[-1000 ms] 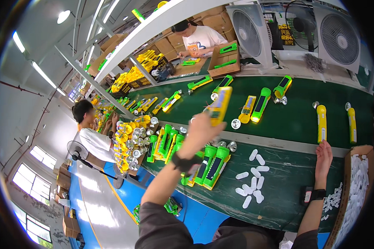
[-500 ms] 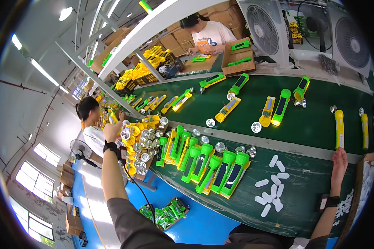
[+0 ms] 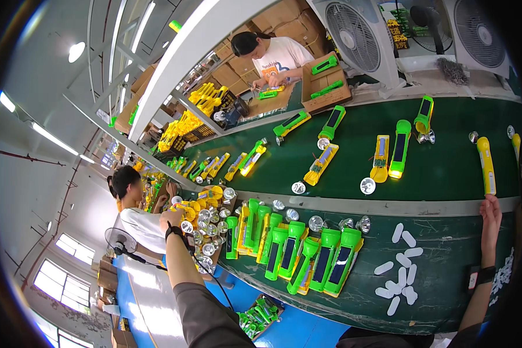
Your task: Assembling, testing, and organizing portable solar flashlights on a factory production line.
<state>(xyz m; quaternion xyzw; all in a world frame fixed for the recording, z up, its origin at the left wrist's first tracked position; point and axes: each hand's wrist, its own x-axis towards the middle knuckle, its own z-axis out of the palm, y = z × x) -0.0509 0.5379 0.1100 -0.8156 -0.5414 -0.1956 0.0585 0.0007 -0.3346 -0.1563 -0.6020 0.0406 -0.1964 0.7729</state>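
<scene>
My left hand (image 3: 171, 218) reaches to the left edge of a pile of yellow flashlight heads (image 3: 213, 192) and silvery reflectors (image 3: 205, 218). Its fingers are mostly hidden, so what it holds does not show. Out at the right, my right hand (image 3: 491, 210) has its fingertips closed on the near end of a yellow flashlight (image 3: 486, 165), which lies on the green belt with a loose reflector (image 3: 474, 137) at its far end. Between my arms, several green and yellow flashlights (image 3: 340, 264) lie in a row, reflectors at their far ends.
White oblong pieces (image 3: 401, 275) are scattered on the green bench. More flashlights (image 3: 321, 164) lie along the belt (image 3: 354, 191). One co-worker (image 3: 272, 55) sits across it beside a carton (image 3: 327, 88); another (image 3: 136, 211) works at left. Green parts fill a floor box (image 3: 261, 316).
My left hand has come down to the edge of the yellow pile. My right hand stays at the yellow flashlight's near end. The whole view has shifted and turned slightly.
</scene>
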